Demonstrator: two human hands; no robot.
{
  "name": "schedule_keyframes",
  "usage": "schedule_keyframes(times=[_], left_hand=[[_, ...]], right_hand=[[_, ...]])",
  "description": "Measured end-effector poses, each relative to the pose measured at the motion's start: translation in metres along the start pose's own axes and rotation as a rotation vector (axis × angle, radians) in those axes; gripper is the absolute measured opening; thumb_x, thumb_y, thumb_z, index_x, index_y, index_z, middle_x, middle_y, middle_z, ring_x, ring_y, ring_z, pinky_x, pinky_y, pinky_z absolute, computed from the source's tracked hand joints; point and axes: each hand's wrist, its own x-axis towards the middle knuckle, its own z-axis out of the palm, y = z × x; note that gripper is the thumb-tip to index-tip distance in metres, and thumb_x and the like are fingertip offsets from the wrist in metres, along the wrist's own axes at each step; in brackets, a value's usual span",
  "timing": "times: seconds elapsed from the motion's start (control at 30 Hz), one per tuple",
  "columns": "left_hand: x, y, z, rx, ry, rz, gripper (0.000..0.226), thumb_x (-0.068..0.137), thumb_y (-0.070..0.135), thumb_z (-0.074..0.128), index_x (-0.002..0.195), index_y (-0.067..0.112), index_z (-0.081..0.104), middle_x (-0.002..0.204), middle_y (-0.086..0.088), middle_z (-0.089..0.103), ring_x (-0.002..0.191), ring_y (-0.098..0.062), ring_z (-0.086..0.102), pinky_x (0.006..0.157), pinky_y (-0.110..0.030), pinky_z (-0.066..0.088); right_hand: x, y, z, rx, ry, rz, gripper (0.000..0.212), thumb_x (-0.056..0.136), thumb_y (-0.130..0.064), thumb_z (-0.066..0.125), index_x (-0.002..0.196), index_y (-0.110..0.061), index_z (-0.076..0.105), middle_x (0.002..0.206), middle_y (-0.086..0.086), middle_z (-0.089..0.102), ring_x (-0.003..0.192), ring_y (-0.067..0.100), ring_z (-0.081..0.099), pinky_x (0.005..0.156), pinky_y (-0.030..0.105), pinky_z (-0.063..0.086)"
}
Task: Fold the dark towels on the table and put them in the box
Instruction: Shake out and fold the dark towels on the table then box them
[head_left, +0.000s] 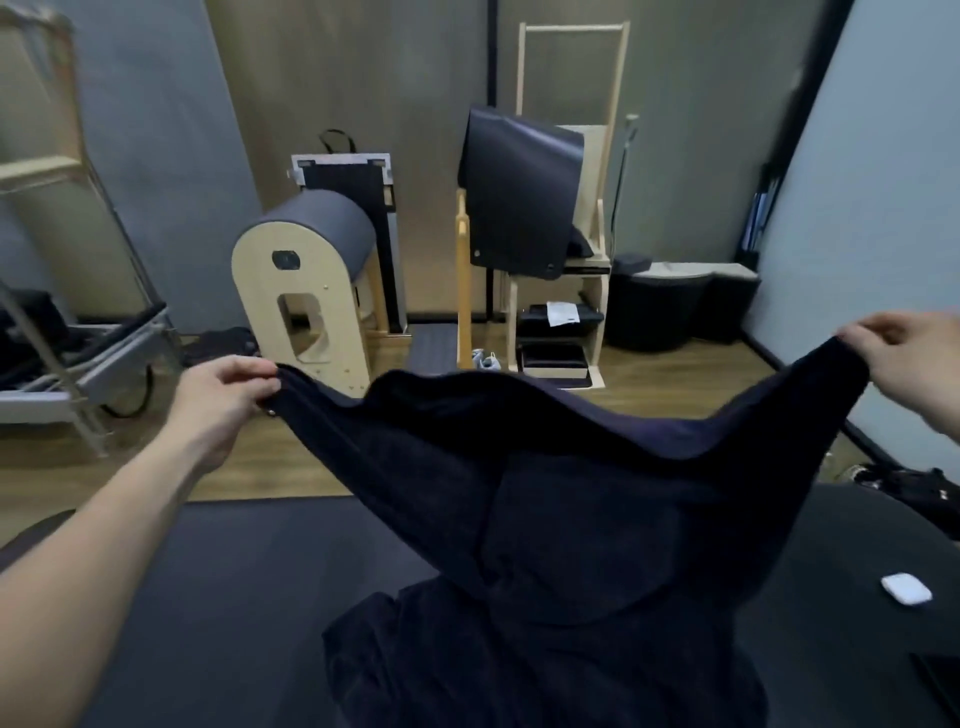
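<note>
Cloth lies nearest: a heap of dark cloth bunched in soft folds on the dark padded table, at its near middle edge. Rising out of it is the towel, near-black with a navy cast, its pile thick and matt. Where the held sheet ends and the heap begins cannot be told. The towel hangs spread in the air above the table. Its top edge sags in a shallow curve between two raised corners, and a paler navy strip shows along the upper right. The left hand pinches the left corner between thumb and curled fingers. The right hand, blurred, grips the right corner with its fingers curled over the edge. Right of the towel a small white case rests on the table, well apart from the cloth. Beyond the table, on the wood floor, stands a pale wooden barrel with a grey padded top. Further right is a wooden stand draped with a dark mat — both near the far wall.
</note>
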Motion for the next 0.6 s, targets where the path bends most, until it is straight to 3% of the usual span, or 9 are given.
schedule_keyframes(times=[0.1,0.2,0.27,0.33,0.37,0.43,0.47,0.53,0.6], left_hand=[[-0.006,-0.015,-0.016,0.521,-0.089,0.160,0.034,0.077,-0.014,0.070,0.087,0.019,0.071,0.089,-0.007,0.072,0.084,-0.023,0.063,0.078,-0.031,0.051],[-0.009,-0.018,-0.046,0.891,0.054,0.249,0.032,0.078,-0.011,0.068,0.089,0.017,0.078,0.096,-0.013,0.075,0.096,-0.033,0.066,0.086,-0.037,0.048],[-0.010,-0.017,-0.055,0.792,0.169,0.233,0.040,0.080,-0.009,0.064,0.079,0.030,0.073,0.096,-0.012,0.075,0.090,-0.018,0.066,0.083,-0.022,0.046],[-0.012,-0.003,-0.045,0.546,0.161,0.256,0.049,0.082,-0.012,0.059,0.068,0.034,0.068,0.092,-0.007,0.073,0.079,-0.002,0.062,0.072,-0.002,0.041],[-0.015,0.008,-0.032,0.409,0.123,0.278,0.051,0.083,-0.016,0.054,0.066,0.031,0.068,0.090,-0.006,0.072,0.083,-0.006,0.064,0.072,0.000,0.042],[-0.030,0.041,0.005,0.172,0.023,0.319,0.050,0.083,-0.022,0.045,0.065,0.021,0.062,0.089,-0.009,0.071,0.096,-0.026,0.067,0.081,-0.009,0.049],[-0.038,0.059,0.027,0.067,-0.037,0.339,0.046,0.084,-0.022,0.044,0.067,0.018,0.059,0.089,-0.012,0.070,0.097,-0.030,0.066,0.083,-0.015,0.051],[-0.056,0.094,0.068,-0.143,-0.185,0.344,0.040,0.087,-0.018,0.048,0.073,0.018,0.058,0.088,-0.011,0.067,0.091,-0.030,0.063,0.078,-0.024,0.052],[-0.075,0.116,0.102,-0.298,-0.382,0.281,0.031,0.092,-0.010,0.052,0.089,0.019,0.061,0.089,-0.007,0.067,0.088,-0.027,0.065,0.070,-0.028,0.053]], right_hand=[[0.002,0.001,-0.025,-0.023,-0.119,0.023,0.024,0.083,-0.044,0.070,0.062,-0.035,0.061,0.088,0.009,0.076,0.090,0.034,0.069,0.083,0.039,0.057],[0.002,0.013,-0.034,-0.132,-0.233,0.059,0.026,0.087,-0.016,0.073,0.069,-0.034,0.068,0.066,0.001,0.074,0.067,0.029,0.072,0.066,0.053,0.060],[0.010,0.043,-0.020,0.004,-0.385,0.059,0.044,0.089,-0.001,0.064,0.080,-0.044,0.071,0.067,0.000,0.075,0.066,0.027,0.075,0.064,0.052,0.060],[0.002,0.013,-0.021,0.141,-0.299,0.033,0.051,0.089,0.005,0.058,0.079,-0.042,0.074,0.077,-0.004,0.077,0.073,0.020,0.077,0.070,0.044,0.061],[-0.004,-0.014,-0.025,0.224,-0.258,0.025,0.051,0.090,0.007,0.055,0.078,-0.038,0.075,0.080,-0.008,0.077,0.072,0.010,0.075,0.071,0.033,0.062],[-0.021,-0.091,-0.037,0.414,-0.218,-0.086,0.053,0.089,0.014,0.051,0.072,-0.031,0.074,0.079,-0.028,0.072,0.070,-0.012,0.067,0.070,0.006,0.053],[-0.028,-0.132,-0.040,0.491,-0.258,-0.167,0.059,0.088,0.018,0.050,0.068,-0.033,0.072,0.077,-0.034,0.069,0.073,-0.016,0.065,0.071,0.002,0.049],[-0.045,-0.199,-0.043,0.647,-0.286,-0.340,0.072,0.085,0.023,0.049,0.062,-0.041,0.071,0.076,-0.030,0.069,0.076,-0.011,0.065,0.073,0.006,0.051],[-0.059,-0.245,-0.044,0.771,-0.352,-0.468,0.066,0.085,0.023,0.051,0.064,-0.036,0.072,0.076,-0.019,0.070,0.073,-0.001,0.066,0.072,0.017,0.055]])
